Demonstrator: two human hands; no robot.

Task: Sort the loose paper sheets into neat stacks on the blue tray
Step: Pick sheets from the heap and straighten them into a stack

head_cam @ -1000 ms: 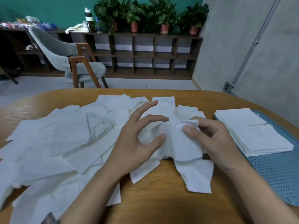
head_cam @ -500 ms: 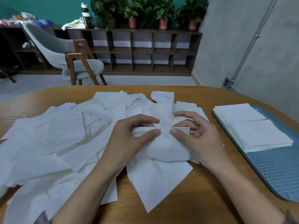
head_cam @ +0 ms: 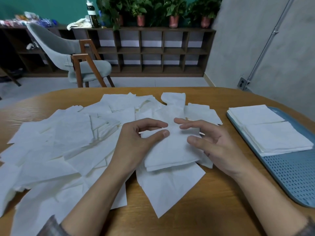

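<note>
A: Where is the work piece?
B: The folded sheet (head_cam: 172, 150) is at centre frame, lying on a flat sheet (head_cam: 170, 189) at the lower edge of the pile. Layered edges show along its lower side, so it is doubled over.

A: Hands?
B: The left hand (head_cam: 134, 143) holds it in a light pinch, thumb laid on the top face and index finger curled over the far edge. It is probably pinning the fold so it cannot spring open. The right hand (head_cam: 216, 143) is released, fingers spread and relaxed over the sheet's right side. I cannot tell whether its fingertips touch paper.

A: Why fold here and not on the tray?
B: My judgement is that the folding is done right in front of the person. The blue tray (head_cam: 293, 181), at the right edge of frame, takes only finished pieces. Two neat stacks (head_cam: 276, 138) sit side by side in its upper part, touching. The perforated floor shows lower down.

A: Remaining?
B: Loose sheets (head_cam: 59, 142) overlap across the left and centre of frame, some creased. Most of the job looks to be ahead.

A: Surface and room?
B: A wooden table (head_cam: 221, 215) with a rounded far edge. Behind it are a grey chair (head_cam: 68, 53) at upper left and a dark cubby shelf (head_cam: 153, 51) carrying potted plants (head_cam: 173, 12) and a bottle (head_cam: 91, 14). There is a teal wall (head_cam: 51, 5) at top left and a grey wall (head_cam: 255, 48) at upper right.
</note>
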